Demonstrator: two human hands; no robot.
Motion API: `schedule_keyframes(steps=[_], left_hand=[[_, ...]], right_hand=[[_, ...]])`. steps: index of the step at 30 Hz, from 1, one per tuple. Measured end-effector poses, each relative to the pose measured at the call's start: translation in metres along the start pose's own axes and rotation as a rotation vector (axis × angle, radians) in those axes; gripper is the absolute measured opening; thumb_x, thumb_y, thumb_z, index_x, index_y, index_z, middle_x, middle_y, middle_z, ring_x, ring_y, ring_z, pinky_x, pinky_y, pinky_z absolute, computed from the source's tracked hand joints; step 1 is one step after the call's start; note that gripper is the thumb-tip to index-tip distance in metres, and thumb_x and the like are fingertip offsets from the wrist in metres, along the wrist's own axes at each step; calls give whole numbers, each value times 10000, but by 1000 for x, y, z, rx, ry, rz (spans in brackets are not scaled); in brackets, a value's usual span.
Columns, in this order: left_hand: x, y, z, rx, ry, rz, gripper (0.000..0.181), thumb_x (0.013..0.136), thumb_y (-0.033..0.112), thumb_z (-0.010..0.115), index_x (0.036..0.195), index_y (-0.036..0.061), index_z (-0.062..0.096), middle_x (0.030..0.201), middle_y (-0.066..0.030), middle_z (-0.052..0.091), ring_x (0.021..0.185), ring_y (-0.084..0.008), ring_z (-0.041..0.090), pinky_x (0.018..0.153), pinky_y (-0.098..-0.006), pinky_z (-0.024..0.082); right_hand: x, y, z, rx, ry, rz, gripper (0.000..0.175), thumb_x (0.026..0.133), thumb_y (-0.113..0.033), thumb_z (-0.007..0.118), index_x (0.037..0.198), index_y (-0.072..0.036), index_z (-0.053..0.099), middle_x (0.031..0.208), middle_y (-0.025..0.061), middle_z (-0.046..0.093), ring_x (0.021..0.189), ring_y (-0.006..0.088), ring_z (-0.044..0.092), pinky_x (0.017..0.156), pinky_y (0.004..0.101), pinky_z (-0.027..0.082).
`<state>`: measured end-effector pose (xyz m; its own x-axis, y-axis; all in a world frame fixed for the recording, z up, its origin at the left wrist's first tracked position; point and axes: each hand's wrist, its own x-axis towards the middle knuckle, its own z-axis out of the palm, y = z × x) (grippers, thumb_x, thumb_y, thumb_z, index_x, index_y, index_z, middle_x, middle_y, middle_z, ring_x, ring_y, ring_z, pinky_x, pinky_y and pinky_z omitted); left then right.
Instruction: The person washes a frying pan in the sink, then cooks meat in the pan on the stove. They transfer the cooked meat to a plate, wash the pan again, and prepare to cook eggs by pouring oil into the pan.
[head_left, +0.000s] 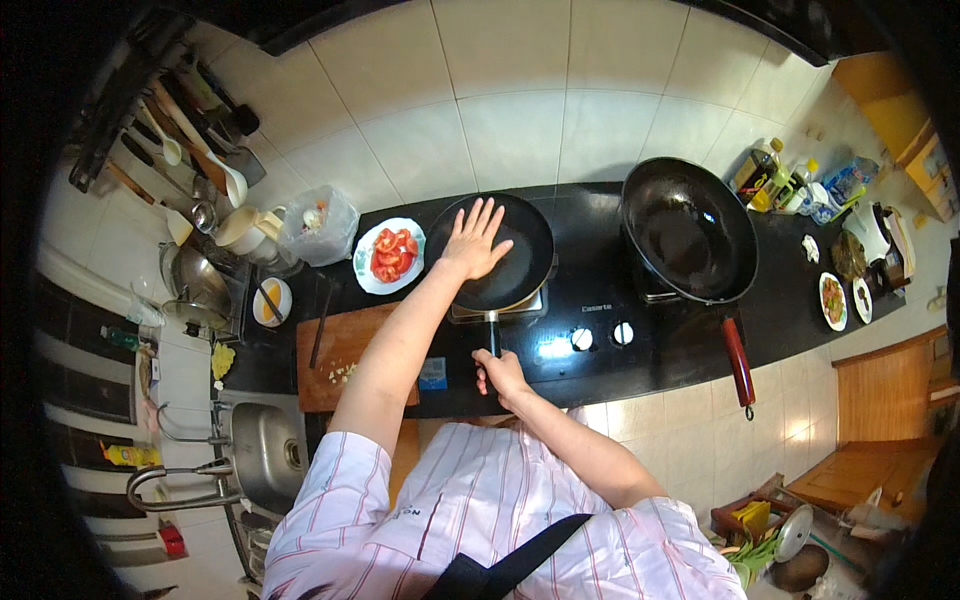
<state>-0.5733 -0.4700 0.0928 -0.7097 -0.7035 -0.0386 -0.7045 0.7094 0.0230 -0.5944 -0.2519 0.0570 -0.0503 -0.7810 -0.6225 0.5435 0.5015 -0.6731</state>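
Note:
My left hand (474, 244) is spread flat, palm down, over a black frying pan (517, 262). Whether the palm touches the pan cannot be told. My right hand (501, 377) grips the pan's handle (493, 337). The pan sits on the left burner of a black gas hob (585, 375), and no food shows inside it. Just left of the pan is a white plate (362, 262) of cut tomato (393, 255). A wooden cutting board (311, 382) with chopped pale bits (342, 370) lies partly behind my left forearm.
A black wok (686, 232) with a red handle (739, 364) sits on the right burner. A bowl of yellow liquid (271, 301), a plastic-bag-lined container (319, 229) and a steel sink (262, 450) are at left. Sauce bottles (757, 176) and a plate of food (832, 301) stand right.

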Motion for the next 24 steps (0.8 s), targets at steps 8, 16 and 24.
schedule_keyframes(steps=[8, 16, 24], left_hand=[[-1, -17, -12, 49, 58, -12, 684, 933, 533, 275, 1460, 128, 113, 1523, -79, 71, 1407, -229, 27, 1127, -456, 41], [-1, -30, -22, 60, 53, -54, 686, 939, 526, 279, 1458, 111, 110, 1523, -82, 65, 1406, -243, 17, 1129, -446, 55], [0, -28, -17, 37, 109, -41, 671, 963, 474, 242, 1429, 0, 151, 1515, -120, 85, 1404, -231, 49, 1139, -378, 69]], right_hand=[[0, 0, 1, 1, -12, -20, 204, 807, -157, 595, 707, -17, 487, 522, 56, 484, 381, 156, 458, 351, 280, 369], [2, 0, -1, 6, -11, -11, 204, 815, -157, 589, 704, -22, 483, 517, 54, 481, 381, 153, 455, 351, 274, 369], [1, -2, 2, 5, -15, -12, 210, 815, -160, 591, 690, -29, 484, 516, 50, 480, 382, 150, 455, 354, 271, 372]])
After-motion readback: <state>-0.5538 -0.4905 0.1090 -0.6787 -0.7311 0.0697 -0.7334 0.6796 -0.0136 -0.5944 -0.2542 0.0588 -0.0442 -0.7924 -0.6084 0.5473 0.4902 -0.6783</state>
